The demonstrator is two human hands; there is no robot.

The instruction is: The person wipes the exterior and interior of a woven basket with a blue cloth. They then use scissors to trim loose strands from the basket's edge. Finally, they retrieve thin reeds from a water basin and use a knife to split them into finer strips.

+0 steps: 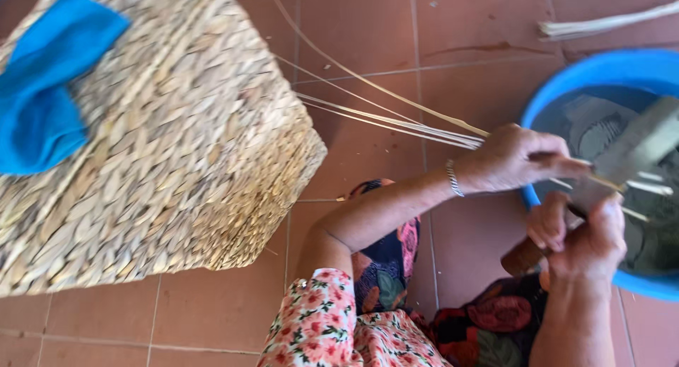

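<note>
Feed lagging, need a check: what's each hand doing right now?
Left hand: closed on thin cane strips.
Right hand: closed on a knife by its wooden handle.

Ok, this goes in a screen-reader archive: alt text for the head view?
Over a blue basin, the left hand grips thin cane strips while the right hand holds a wooden-handled blade. A woven basket stands nearby.

Woven basket [163, 148] sits on the floor [368, 35] to your left, w/ a cloth [42, 84] on top. Basin [566, 84] is at your right. Your hands meet at its near rim: left hand [506, 160] above right hand [583, 243]. Strips [382, 119] run btwn basket & basin; another bundle [601, 22] lies beyond the basin.
</note>
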